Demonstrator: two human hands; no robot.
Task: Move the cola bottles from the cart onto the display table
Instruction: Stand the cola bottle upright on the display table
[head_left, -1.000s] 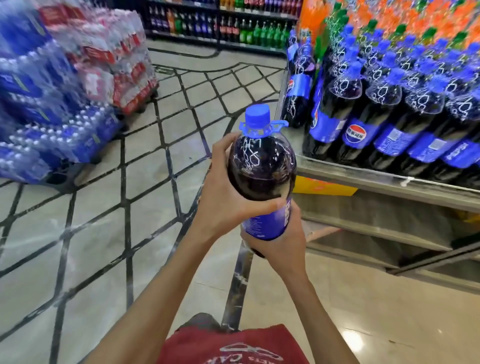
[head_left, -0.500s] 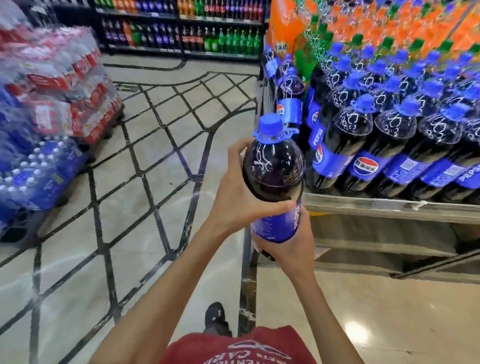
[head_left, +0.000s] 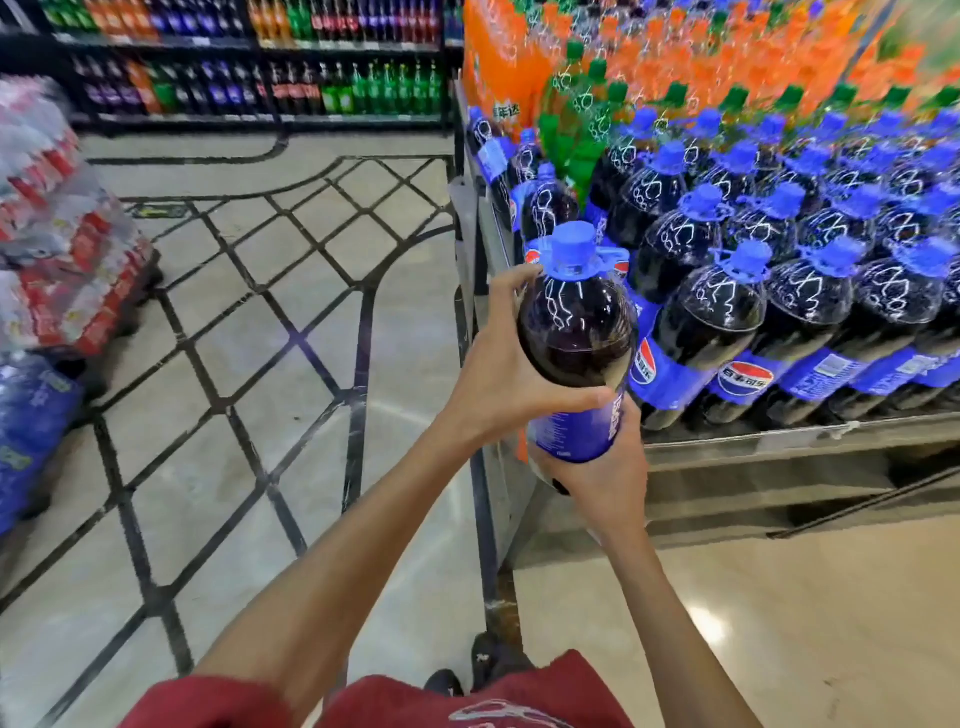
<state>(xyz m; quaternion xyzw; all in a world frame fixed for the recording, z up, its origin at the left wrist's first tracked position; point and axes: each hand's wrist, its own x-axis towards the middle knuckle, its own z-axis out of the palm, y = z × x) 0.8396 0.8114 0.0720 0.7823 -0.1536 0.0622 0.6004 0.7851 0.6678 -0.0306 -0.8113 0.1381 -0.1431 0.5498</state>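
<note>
Bottle (head_left: 576, 338) upright in both hands, cap (head_left: 573, 248) up, beside display table (head_left: 779, 441)

Bright, even overhead lighting; a glare spot on the polished floor (head_left: 707, 626). Wide-angle distortion bends the edges; left-hand water packs (head_left: 57, 218) and upper-right orange bottles (head_left: 779, 47) are motion-blurred.

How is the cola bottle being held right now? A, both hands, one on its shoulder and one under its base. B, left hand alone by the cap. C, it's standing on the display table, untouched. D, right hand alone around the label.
A: the left hand wraps the cola bottle at its shoulder while the right hand cups its base.
</note>
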